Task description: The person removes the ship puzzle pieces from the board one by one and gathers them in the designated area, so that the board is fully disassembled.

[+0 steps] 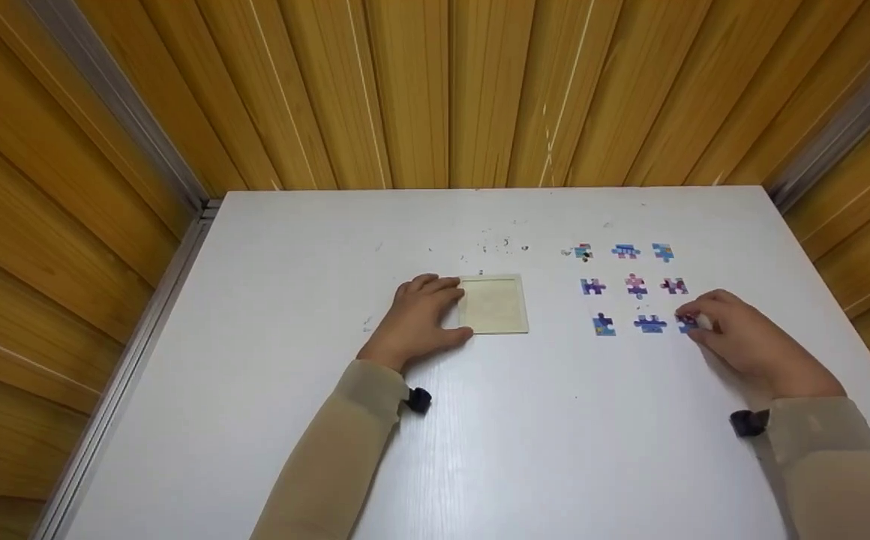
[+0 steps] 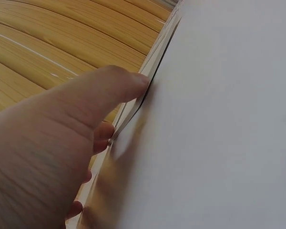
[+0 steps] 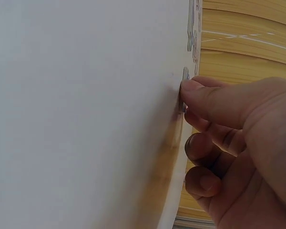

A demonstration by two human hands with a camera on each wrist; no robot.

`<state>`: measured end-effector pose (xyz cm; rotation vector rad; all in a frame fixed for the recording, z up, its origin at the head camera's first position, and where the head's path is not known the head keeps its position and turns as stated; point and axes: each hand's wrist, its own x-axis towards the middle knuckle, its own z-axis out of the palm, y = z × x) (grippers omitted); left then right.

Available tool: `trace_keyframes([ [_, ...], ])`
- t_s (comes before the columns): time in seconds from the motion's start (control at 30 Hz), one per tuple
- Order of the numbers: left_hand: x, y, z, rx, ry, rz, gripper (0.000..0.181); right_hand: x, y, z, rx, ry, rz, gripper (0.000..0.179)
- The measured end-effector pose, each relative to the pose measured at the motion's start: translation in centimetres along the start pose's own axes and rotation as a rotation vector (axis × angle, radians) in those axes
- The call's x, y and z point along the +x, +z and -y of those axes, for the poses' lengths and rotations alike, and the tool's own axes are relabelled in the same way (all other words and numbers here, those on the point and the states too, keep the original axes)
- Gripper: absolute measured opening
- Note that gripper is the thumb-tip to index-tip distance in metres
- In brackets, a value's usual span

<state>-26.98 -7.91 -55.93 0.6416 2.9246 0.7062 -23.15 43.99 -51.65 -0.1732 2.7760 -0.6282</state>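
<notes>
My left hand (image 1: 424, 315) rests at the left side of a shallow square puzzle frame (image 1: 524, 307), with a pale bare inside. Its thumb (image 2: 128, 86) touches the near edge by the corner, and the other fingertips touch the left side. Over on the right, my right hand (image 1: 742, 337) pinches a blue and purple jigsaw piece (image 1: 686, 322) between thumb and fingers, at the near right corner of the laid-out pieces. In the right wrist view this piece (image 3: 185, 76) is seen edge-on at the tabletop; whether it is lifted, I cannot tell.
Several other jigsaw pieces lie apart in rows, among them a pink one (image 1: 636, 285) in the middle and a blue one (image 1: 651, 324) near the right hand. Small dark marks (image 1: 506, 242) dot the white table (image 1: 292, 300) behind the frame. Wood-patterned panels (image 1: 405, 90) stand around it.
</notes>
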Motion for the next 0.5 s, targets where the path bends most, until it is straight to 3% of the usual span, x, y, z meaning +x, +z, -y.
trace_keyframes([
  [0.27, -0.3, -0.4, 0.5, -0.001, 0.012, -0.054, 0.076, -0.3, -0.8, -0.5, 0.039, 0.045, -0.055, 0.056],
  [0.4, -0.6, -1.8, 0.7, 0.026, -0.061, -0.107, 0.083, -0.3, -1.9, -0.9, 0.0, 0.036, -0.149, 0.061],
  [0.5, -0.8, -3.8, 1.2, 0.079, -0.134, -0.156, 0.092, -0.3, -3.1, -1.2, -0.034, 0.023, -0.218, 0.064],
])
